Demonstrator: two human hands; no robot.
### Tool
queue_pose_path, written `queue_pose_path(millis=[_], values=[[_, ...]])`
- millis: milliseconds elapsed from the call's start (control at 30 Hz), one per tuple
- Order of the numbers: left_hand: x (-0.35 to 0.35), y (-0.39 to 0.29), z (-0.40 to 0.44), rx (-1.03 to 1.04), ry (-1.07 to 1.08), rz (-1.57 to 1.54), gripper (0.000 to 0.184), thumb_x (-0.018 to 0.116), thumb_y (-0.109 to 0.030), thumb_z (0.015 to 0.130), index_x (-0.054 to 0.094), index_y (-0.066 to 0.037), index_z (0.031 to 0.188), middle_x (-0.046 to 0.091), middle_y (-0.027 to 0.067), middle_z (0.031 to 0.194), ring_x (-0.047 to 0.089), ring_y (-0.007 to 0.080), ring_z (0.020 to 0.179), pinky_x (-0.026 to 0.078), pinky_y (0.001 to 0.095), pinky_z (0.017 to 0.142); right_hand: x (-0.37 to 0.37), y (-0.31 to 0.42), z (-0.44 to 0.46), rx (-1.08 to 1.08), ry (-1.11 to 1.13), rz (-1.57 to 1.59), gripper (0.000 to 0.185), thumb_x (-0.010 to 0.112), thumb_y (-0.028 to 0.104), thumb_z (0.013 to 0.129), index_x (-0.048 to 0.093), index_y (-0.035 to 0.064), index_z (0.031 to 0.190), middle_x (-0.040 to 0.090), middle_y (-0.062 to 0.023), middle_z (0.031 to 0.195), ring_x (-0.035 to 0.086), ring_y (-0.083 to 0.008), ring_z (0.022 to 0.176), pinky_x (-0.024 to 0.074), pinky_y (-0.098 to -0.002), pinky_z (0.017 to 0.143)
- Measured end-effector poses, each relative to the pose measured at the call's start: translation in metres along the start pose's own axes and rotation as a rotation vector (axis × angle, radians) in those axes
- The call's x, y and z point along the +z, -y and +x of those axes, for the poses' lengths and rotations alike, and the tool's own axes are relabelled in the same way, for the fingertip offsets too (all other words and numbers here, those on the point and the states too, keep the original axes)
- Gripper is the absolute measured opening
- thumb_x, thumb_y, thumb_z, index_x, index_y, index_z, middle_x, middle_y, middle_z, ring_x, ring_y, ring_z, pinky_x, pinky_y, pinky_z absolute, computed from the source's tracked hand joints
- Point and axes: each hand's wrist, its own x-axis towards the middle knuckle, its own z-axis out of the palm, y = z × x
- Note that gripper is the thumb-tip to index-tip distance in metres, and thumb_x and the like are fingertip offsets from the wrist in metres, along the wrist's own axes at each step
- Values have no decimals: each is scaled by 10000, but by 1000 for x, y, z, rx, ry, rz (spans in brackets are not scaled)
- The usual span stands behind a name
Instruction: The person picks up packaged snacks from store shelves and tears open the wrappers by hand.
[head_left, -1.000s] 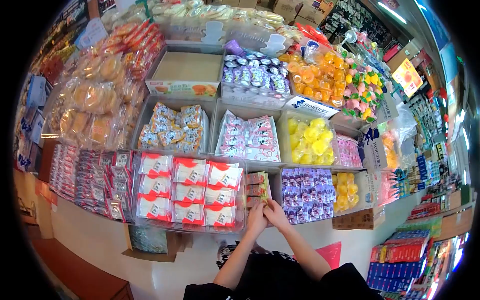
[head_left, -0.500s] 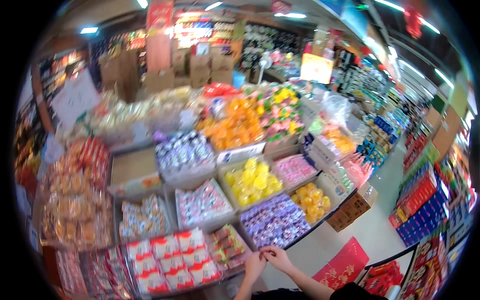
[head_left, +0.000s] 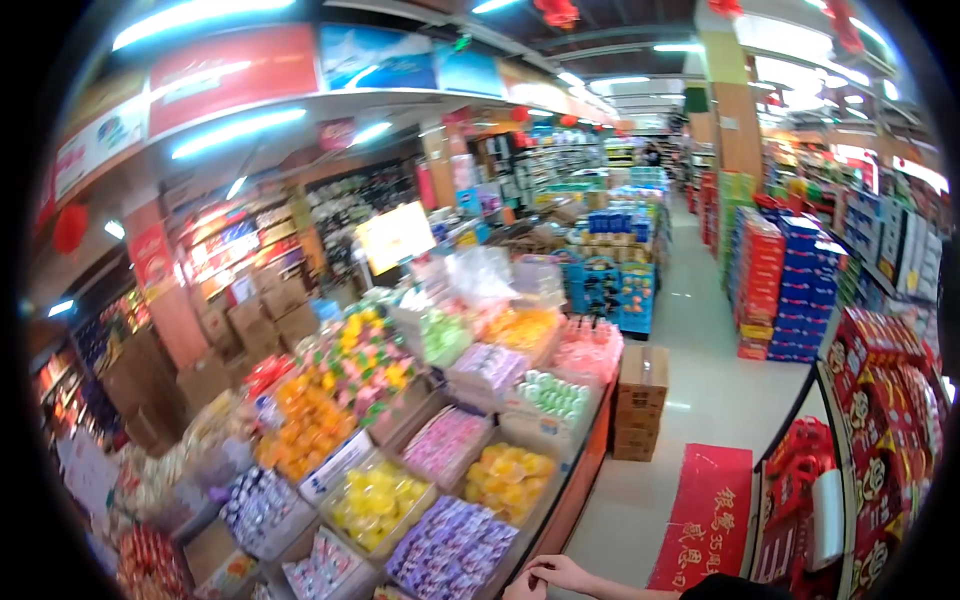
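At the bottom edge of the head view my right hand (head_left: 560, 572) and my left hand (head_left: 524, 588) are together, fingers touching. The left one is partly cut off by the frame. Whether anything lies between the fingers is too small to make out. Just above and left of them is a bin of purple packets (head_left: 452, 545). Beyond it are yellow round packs (head_left: 378, 505) and orange-yellow cups (head_left: 508, 482).
The display edge (head_left: 565, 485) runs up beside my hands. Stacked cartons (head_left: 640, 400) stand at its far corner. A red mat (head_left: 705, 510) lies on the aisle floor. Right of it is a shelf of red packages (head_left: 880, 440); red and blue boxes (head_left: 800, 290) stand farther back.
The view has swung right and up, so the aisle and ceiling show and the display has shifted left and down. My hands stay together, now lower in the frame.
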Motion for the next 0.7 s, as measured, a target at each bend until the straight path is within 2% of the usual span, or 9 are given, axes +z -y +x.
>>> queue_pose_path(millis=[67,133,233,300,400,433,533,567,700], values=[[27,-25,10,26,42,17,375,572,-347,876,625,-66,1119,649,237,986,621,398,966,502,441,806,-34,-7,-10,-5,-25,104,301,580,272,932,644,40,1113,679,-61,949,632,-131,905,494,-280,834],[64,-29,22,167,103,-153,343,596,-177,871,591,-69,1197,640,197,1117,636,315,1021,504,379,857,-69,-16,-26,-31,-36,347,329,582,286,938,627,27,1136,674,-62,970,635,-144,915,496,-292,853],[128,-36,38,319,271,-421,481,614,2,827,517,-60,1294,519,116,1329,551,224,1154,477,335,946,-119,-17,-57,-13,-99,518,497,539,347,961,436,46,1343,516,-98,1273,547,-183,1109,478,-333,911],[162,-58,43,297,398,-447,484,618,2,823,517,-58,1292,517,116,1330,546,227,1160,476,338,949,-153,20,-91,-10,-57,687,577,502,365,975,297,95,1441,345,-112,1431,422,-217,1253,430,-346,983],[199,-83,49,240,570,-467,487,625,2,817,516,-54,1288,513,117,1332,539,231,1170,475,343,954,-195,55,-122,25,-115,446,579,517,359,967,304,112,1445,331,-110,1439,395,-222,1275,428,-348,992],[211,-88,49,222,627,-474,489,628,2,815,516,-53,1287,512,117,1333,537,233,1174,474,345,956,-202,64,-134,30,-148,554,561,525,339,961,339,95,1430,371,-116,1413,437,-217,1244,445,-335,972],[247,-97,56,174,812,-485,493,635,2,809,515,-50,1284,509,117,1334,530,237,1184,473,349,961,-223,46,-153,-221,-285,716,368,574,214,919,563,59,1253,642,-99,1124,632,-222,988,518,-342,853],[259,-97,62,184,882,-476,494,637,2,807,515,-49,1283,508,117,1335,527,238,1187,473,351,962,-232,37,-162,-217,-249,740,413,571,236,931,517,66,1304,597,-93,1204,592,-210,1072,496,-351,913],[299,-131,77,411,1172,-521,449,645,-7,803,536,-55,1236,521,115,1304,523,235,1187,463,365,976,-254,17,-207,-265,-443,810,365,539,213,952,538,47,1276,610,-98,1151,602,-181,1029,502,-312,876]])
